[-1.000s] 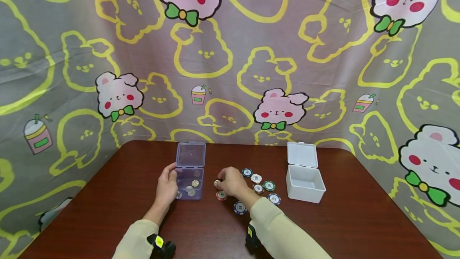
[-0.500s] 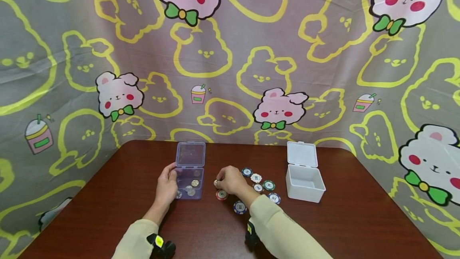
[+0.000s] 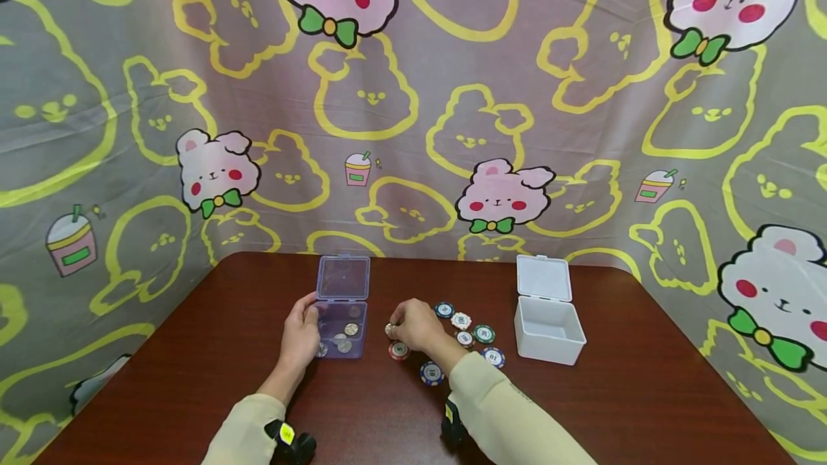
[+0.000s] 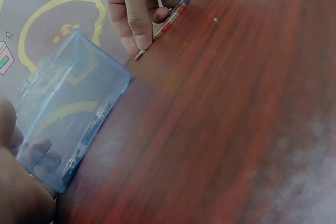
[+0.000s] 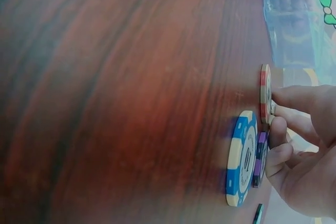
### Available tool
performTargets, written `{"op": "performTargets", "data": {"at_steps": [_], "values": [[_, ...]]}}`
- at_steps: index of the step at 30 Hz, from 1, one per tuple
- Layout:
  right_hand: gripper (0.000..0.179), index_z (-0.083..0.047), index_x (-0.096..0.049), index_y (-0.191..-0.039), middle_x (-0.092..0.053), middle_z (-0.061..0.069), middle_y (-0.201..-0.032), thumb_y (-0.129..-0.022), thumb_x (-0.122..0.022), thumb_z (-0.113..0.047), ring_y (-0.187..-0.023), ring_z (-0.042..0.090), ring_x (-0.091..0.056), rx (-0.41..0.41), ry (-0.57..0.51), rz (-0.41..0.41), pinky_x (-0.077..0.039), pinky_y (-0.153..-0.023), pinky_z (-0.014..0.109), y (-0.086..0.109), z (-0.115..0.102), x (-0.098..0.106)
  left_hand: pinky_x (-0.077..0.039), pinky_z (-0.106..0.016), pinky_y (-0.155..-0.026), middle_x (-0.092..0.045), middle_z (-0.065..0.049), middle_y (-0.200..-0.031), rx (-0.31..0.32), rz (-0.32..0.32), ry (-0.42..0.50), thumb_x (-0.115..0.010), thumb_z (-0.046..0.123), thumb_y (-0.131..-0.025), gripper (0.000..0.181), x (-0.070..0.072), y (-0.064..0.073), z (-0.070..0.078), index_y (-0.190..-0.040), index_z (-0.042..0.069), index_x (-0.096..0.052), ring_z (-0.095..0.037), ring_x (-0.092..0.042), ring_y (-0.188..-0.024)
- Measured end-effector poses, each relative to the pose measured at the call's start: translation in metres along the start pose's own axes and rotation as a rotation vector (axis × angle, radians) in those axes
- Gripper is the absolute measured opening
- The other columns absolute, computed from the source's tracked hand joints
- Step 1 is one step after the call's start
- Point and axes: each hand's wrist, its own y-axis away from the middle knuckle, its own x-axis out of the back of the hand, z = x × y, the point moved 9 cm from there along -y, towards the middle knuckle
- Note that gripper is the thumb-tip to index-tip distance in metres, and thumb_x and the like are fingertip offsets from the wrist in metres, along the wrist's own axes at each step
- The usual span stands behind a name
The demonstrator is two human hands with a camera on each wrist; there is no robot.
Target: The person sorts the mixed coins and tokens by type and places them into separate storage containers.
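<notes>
My left hand grips the left side of a see-through bluish plastic box, its lid raised at the back. Several silver coins lie flat inside. In the left wrist view, fingers show blurred through the wall of the box. To the right of the box, my right hand pinches a small coin between thumb and fingertips, low at the table. The coin appears edge-on in the left wrist view. Just in front of that hand lies a red poker chip.
Around the right hand and forearm lie several poker chips, among them a blue one, a green one and a white one. An open white box stands farther right. A patterned cloth hangs behind the table.
</notes>
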Motion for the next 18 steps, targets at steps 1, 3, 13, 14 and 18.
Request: {"op": "performTargets", "data": {"at_steps": [1,3,13,14,18], "values": [[0.011,-0.009,-0.073,-0.083,-0.064,-0.003,-0.076,-0.081,-0.083,-0.014,-0.070,0.013,-0.057,0.000,-0.002,0.002,-0.048,-0.059,0.028,0.0002,-0.0001,-0.0002,-0.039,-0.016,-0.084,-0.061,-0.030,-0.124,-0.004,0.000,0.004,-0.034,0.000,-0.106,0.038,0.0000,0.0001,0.0001,-0.141,-0.010,-0.044,-0.033,-0.055,-0.115],[0.012,-0.008,-0.073,-0.084,-0.064,-0.003,-0.076,-0.080,-0.083,-0.012,-0.069,0.013,-0.058,-0.001,-0.010,0.005,-0.049,-0.057,0.028,0.0007,-0.0002,-0.0004,-0.040,-0.016,-0.084,-0.061,-0.030,-0.123,-0.011,0.001,0.011,-0.034,0.000,-0.105,0.038,-0.0002,0.0000,0.0002,-0.140,-0.010,-0.045,-0.034,-0.055,-0.114],[0.014,-0.006,-0.071,-0.086,-0.066,-0.002,-0.076,-0.079,-0.083,-0.009,-0.068,0.013,-0.059,-0.011,-0.036,0.026,-0.049,-0.059,0.029,0.0019,0.0011,-0.0008,-0.039,-0.013,-0.084,-0.061,-0.030,-0.125,-0.007,-0.003,0.013,-0.034,0.000,-0.105,0.039,0.0000,0.0000,0.0007,-0.141,-0.010,-0.044,-0.033,-0.055,-0.116],[0.014,-0.006,-0.070,-0.086,-0.066,-0.002,-0.076,-0.079,-0.083,-0.008,-0.068,0.013,-0.059,-0.009,-0.037,0.031,-0.050,-0.059,0.029,0.0021,0.0009,-0.0004,-0.039,-0.014,-0.084,-0.061,-0.030,-0.125,-0.007,-0.003,0.013,-0.034,0.000,-0.105,0.039,0.0000,0.0000,0.0007,-0.141,-0.010,-0.044,-0.033,-0.055,-0.116],[0.015,-0.007,-0.070,-0.086,-0.066,-0.003,-0.075,-0.079,-0.083,-0.008,-0.068,0.012,-0.059,-0.005,-0.039,0.045,-0.049,-0.060,0.029,0.0027,0.0005,-0.0001,-0.039,-0.014,-0.084,-0.061,-0.030,-0.124,-0.006,0.000,0.007,-0.034,0.001,-0.106,0.039,0.0002,0.0000,0.0010,-0.141,-0.010,-0.044,-0.033,-0.055,-0.116]]}}
